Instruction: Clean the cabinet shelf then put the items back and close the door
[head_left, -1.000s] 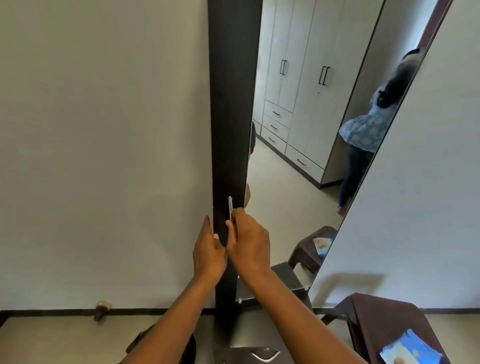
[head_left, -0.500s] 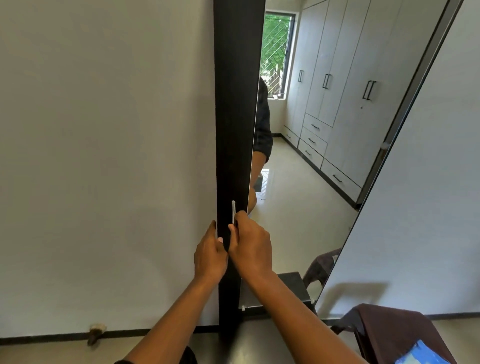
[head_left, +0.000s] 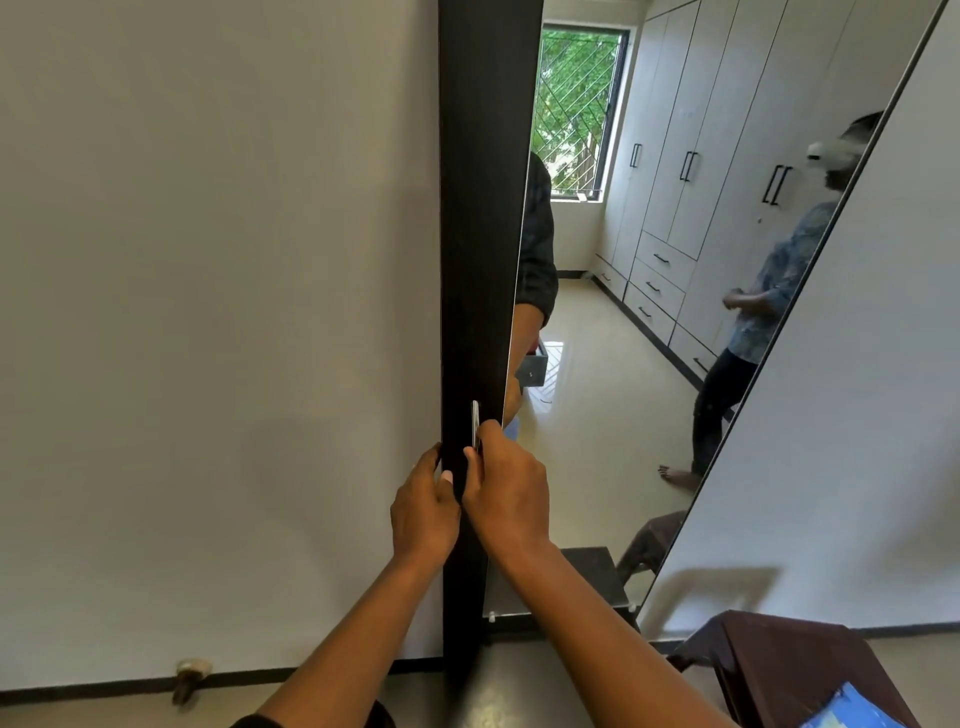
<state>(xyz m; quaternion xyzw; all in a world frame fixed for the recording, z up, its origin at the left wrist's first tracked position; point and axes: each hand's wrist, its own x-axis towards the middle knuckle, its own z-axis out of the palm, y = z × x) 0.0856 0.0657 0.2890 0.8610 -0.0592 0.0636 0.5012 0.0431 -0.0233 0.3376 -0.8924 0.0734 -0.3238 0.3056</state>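
This looks like the last step of the job: shutting the cabinet door (head_left: 483, 260), a tall dark panel seen nearly edge-on, with a mirror (head_left: 649, 338) on its face (the room's wardrobes and a window show in it). Whether the door is already fully home I can't tell from this angle; the shelf and its items are hidden behind it.

The right hand (head_left: 506, 493) is at the slim silver handle (head_left: 475, 423), fingers curled and thumb up against it, so it seems to have the handle pinched. The left hand (head_left: 423, 512) lies just beside it on the panel's left edge, fingers fairly straight and pressed flat to the dark wood, thumb resting on the front, holding nothing.

The next move, I'd judge, calls for a steady push until the door seats, then both hands letting go. A brown stool (head_left: 789, 670) stands at the lower right.
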